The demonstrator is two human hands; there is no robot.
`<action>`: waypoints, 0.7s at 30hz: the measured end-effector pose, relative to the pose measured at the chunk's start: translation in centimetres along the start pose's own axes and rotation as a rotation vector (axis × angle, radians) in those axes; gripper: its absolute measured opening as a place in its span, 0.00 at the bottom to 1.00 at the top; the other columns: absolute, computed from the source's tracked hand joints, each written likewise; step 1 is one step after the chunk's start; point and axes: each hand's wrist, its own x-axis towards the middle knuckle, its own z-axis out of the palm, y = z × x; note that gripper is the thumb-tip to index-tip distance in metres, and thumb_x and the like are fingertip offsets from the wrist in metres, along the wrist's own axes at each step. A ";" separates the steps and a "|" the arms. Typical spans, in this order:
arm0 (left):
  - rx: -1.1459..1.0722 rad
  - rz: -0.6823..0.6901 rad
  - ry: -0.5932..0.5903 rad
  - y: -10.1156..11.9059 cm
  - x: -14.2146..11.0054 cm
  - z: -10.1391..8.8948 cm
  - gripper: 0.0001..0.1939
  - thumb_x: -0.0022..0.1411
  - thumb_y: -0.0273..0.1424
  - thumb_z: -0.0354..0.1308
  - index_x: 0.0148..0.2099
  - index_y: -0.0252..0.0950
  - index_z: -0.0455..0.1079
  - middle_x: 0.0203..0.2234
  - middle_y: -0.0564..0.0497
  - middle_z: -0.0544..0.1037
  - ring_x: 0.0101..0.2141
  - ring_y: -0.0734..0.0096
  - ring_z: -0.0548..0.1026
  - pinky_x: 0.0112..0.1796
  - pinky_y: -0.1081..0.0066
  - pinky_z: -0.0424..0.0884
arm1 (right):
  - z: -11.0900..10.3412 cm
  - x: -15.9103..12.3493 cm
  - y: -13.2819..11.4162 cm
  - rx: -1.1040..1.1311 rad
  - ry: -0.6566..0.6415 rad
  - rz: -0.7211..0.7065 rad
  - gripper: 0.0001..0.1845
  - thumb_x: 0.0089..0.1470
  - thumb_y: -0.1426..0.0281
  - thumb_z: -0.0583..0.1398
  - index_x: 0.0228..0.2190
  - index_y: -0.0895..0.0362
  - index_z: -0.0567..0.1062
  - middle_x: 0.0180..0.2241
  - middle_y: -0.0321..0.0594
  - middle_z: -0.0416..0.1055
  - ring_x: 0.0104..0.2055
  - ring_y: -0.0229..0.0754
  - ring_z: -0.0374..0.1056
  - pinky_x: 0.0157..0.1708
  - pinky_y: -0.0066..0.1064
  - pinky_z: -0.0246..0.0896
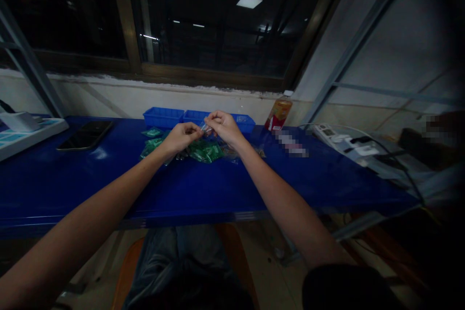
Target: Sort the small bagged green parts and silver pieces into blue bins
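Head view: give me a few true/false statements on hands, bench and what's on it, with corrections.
1. Both hands pinch one small clear packet. True: left hand and right hand meet on the small clear packet, above the blue bench.
2. The green packets lie in the blue trays. False: the green packets are piled on the bench, in front of the blue trays.
3. A dark phone lies flat to the left. True: phone.
4. The bottle lies on its side. False: the bottle stands upright by the wall.
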 end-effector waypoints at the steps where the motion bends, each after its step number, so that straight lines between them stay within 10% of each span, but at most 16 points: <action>1: -0.029 -0.014 0.025 0.0 0.0 -0.1 0.06 0.48 0.31 0.57 0.28 0.33 0.67 0.21 0.53 0.70 0.22 0.77 0.65 0.26 0.74 0.59 | 0.1 0.0 0.1 0.004 -0.004 0.010 0.08 0.47 0.66 0.59 0.25 0.57 0.65 0.17 0.32 0.67 0.18 0.33 0.63 0.14 0.22 0.51; 16: -0.197 -0.005 0.142 -0.2 0.2 -0.8 0.10 0.50 0.28 0.56 0.37 0.36 0.64 0.23 0.54 0.71 0.23 0.77 0.67 0.26 0.76 0.61 | 2.5 -0.6 0.8 0.083 0.071 -0.038 0.07 0.42 0.77 0.54 0.26 0.57 0.70 0.19 0.30 0.66 0.20 0.31 0.63 0.20 0.22 0.59; 21: -0.222 -0.229 0.209 -0.2 0.2 -0.6 0.06 0.52 0.29 0.54 0.34 0.34 0.65 0.23 0.52 0.71 0.22 0.78 0.67 0.25 0.76 0.62 | 2.4 -0.4 1.2 0.153 0.104 0.000 0.10 0.40 0.76 0.52 0.20 0.59 0.73 0.20 0.35 0.70 0.25 0.35 0.66 0.29 0.28 0.64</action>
